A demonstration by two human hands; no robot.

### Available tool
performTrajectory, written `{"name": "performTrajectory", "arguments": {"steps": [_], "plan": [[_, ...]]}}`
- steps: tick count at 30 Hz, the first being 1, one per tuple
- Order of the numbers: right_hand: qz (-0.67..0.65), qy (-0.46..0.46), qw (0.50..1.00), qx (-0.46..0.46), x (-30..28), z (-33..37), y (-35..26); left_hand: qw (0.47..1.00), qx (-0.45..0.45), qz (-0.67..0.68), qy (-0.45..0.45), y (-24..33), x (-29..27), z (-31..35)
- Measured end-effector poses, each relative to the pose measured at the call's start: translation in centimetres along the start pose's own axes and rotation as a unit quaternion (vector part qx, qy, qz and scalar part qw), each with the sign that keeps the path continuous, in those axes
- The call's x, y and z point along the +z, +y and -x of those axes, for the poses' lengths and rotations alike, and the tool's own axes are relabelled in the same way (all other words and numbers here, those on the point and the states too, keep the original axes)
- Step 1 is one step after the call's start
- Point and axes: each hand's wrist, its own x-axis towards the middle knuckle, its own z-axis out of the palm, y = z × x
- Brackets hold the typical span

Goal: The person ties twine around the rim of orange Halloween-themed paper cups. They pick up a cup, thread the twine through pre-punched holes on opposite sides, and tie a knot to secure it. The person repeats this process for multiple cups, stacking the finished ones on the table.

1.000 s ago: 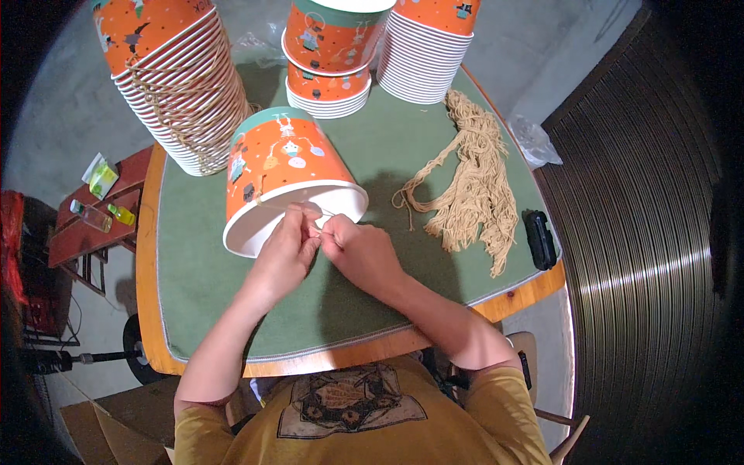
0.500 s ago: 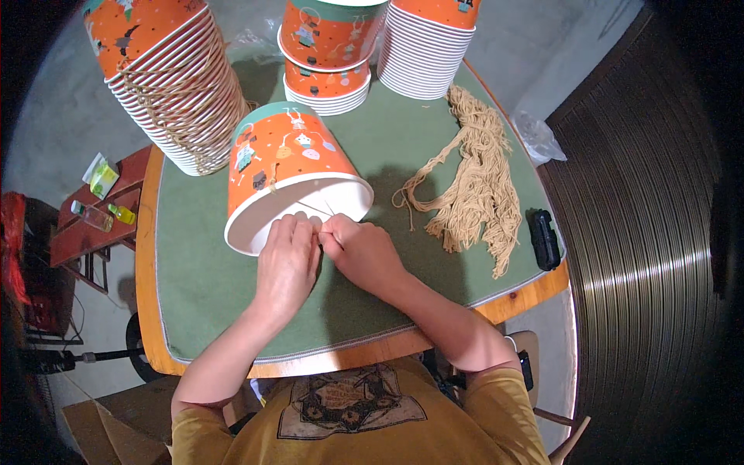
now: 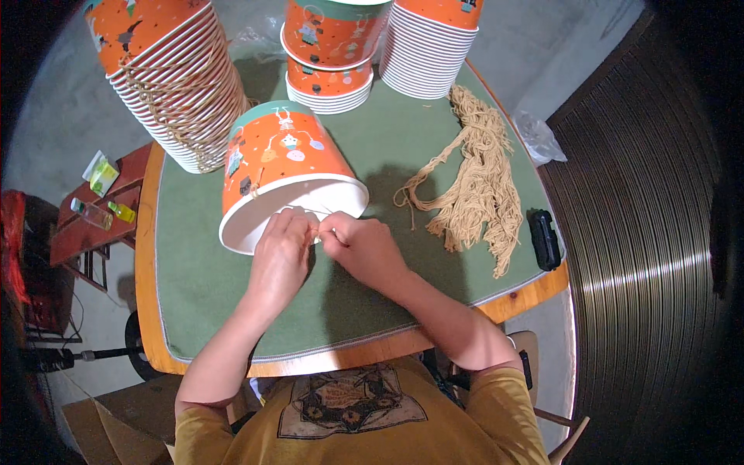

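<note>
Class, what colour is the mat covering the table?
Dark green mat, clearest in the head view.

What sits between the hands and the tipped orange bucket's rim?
Nothing visible. Both the left hand and the right hand already meet at the white rim of the orange bucket. The string bundle lies apart, off to the right.

Stacks of orange paper buckets (image 3: 174, 85), loose tan string bundle (image 3: 480, 182), black device (image 3: 544, 239), perhaps a phone
</note>
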Motion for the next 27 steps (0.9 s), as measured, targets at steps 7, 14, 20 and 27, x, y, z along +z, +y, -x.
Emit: {"name": "performTrajectory", "arguments": {"steps": [7, 14, 20, 27], "plan": [[-0.069, -0.056, 0.996, 0.021, -0.2, -0.5, 0.6, 0.998, -0.005, 0.056, 0.003, -0.2, 0.0, -0.4], [-0.090, -0.070, 0.992, 0.047, -0.8, -0.7, 0.2, 0.999, 0.010, 0.038, -0.016, 0.3, -0.8, 0.4], [-0.097, -0.075, 0.991, 0.051, -0.9, -0.7, 0.0, 1.000, 0.007, 0.009, -0.013, 0.9, -0.7, 0.8], [-0.101, -0.077, 0.990, 0.059, -1.0, -0.7, 0.0, 1.000, 0.003, 0.010, 0.003, 0.5, -0.1, 0.7]]}}
